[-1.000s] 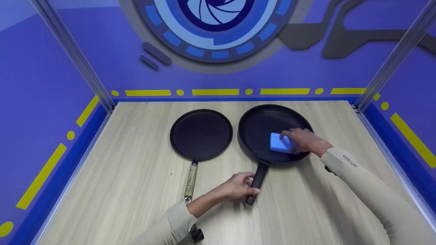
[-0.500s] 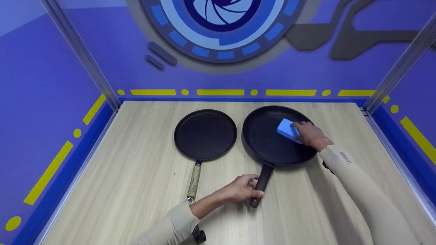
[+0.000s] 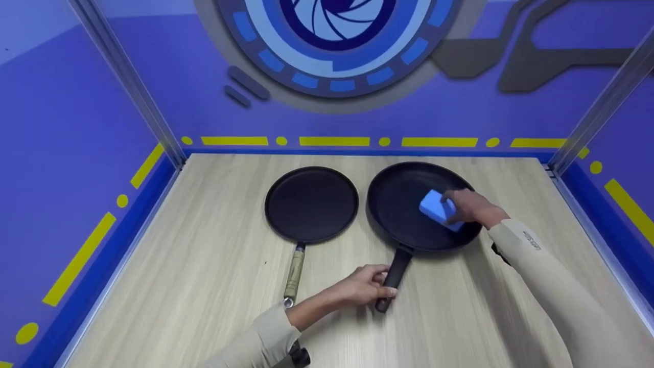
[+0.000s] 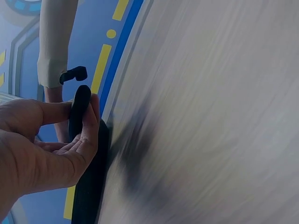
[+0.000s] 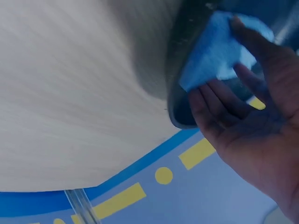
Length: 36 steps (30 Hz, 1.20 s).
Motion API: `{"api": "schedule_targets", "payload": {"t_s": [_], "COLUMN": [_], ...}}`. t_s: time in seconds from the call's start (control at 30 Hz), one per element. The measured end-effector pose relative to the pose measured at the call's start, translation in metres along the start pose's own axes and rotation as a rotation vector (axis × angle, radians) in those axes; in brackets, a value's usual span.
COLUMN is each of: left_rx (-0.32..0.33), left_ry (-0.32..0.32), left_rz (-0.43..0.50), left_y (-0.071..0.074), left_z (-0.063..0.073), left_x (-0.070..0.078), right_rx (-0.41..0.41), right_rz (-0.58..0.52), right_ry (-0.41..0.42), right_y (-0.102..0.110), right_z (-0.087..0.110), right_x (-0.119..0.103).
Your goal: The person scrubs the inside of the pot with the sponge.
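Note:
A deep black frying pan (image 3: 401,209) sits on the right half of the table. My left hand (image 3: 364,287) grips its black handle (image 3: 399,267), thumb on one side and fingers on the other; the left wrist view shows the handle's end (image 4: 82,95) between them. Inside the pan, on its right side, my right hand (image 3: 467,205) holds a blue sponge (image 3: 434,205) against the cooking surface. In the right wrist view the thumb and fingers (image 5: 219,109) spread round the sponge (image 5: 217,53), close to the pan's wall.
A flat black griddle pan (image 3: 311,204) with a wooden handle (image 3: 294,273) lies left of the frying pan, a small gap between them. Blue panels with yellow marks (image 3: 334,141) wall in the wooden table (image 3: 204,255) at the back and both sides.
The sponge first went up the pan and turned to a slant, then came slightly back down with my right hand. My left hand keeps its grip on the handle. The head view shifted a little.

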State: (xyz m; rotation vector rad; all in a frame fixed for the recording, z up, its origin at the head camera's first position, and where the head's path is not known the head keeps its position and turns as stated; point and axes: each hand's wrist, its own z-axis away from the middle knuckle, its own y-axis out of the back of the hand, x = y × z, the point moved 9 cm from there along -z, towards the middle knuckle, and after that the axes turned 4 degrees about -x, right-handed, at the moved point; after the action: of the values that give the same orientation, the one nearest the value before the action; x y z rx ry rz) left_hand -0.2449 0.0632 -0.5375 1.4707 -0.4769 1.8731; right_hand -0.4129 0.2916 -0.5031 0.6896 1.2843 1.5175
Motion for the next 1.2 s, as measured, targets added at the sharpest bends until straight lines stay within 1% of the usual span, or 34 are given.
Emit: {"api": "schedule_targets", "payload": {"t_s": [0.07, 0.2, 0.33, 0.5, 0.6, 0.7, 0.8, 0.9, 1.0, 1.07, 1.2], "left_rx": [-0.004, 0.008, 0.009, 0.004, 0.006, 0.002, 0.000, -0.001, -0.003, -0.003, -0.014], "left_ry": [0.003, -0.013, -0.023, -0.034, -0.028, -0.021, -0.016, -0.005, 0.015, 0.018, 0.009], "left_rz": [-0.001, -0.001, 0.014, -0.003, 0.007, 0.026, 0.028, 0.020, 0.037, 0.048, 0.073], "left_y": [-0.001, 0.000, 0.000, -0.003, -0.004, -0.006, -0.008, -0.010, -0.010, -0.009, -0.009], "left_z": [0.000, -0.002, -0.004, -0.005, -0.003, -0.001, 0.001, 0.002, 0.002, 0.001, -0.001], "left_x": [-0.001, 0.001, 0.003, 0.002, 0.001, -0.001, -0.003, -0.004, -0.006, -0.007, -0.007], "right_rx": [-0.046, -0.111, -0.138, -0.148, -0.117, -0.080, -0.070, -0.068, -0.066, -0.081, -0.167], "right_rz": [-0.024, -0.018, -0.001, 0.039, 0.045, 0.027, 0.027, 0.046, 0.067, 0.074, 0.064], "right_ry": [-0.008, -0.025, -0.031, -0.018, 0.024, 0.111, 0.198, 0.237, 0.261, 0.265, 0.228], "right_y": [-0.003, -0.006, -0.008, -0.014, -0.014, -0.014, -0.019, -0.022, -0.023, -0.022, -0.020], "right_z": [0.005, 0.007, 0.009, 0.009, 0.006, 0.005, 0.008, 0.014, 0.019, 0.022, 0.024], "right_x": [-0.003, -0.016, -0.032, -0.049, -0.057, -0.065, -0.069, -0.069, -0.070, -0.069, -0.065]}}
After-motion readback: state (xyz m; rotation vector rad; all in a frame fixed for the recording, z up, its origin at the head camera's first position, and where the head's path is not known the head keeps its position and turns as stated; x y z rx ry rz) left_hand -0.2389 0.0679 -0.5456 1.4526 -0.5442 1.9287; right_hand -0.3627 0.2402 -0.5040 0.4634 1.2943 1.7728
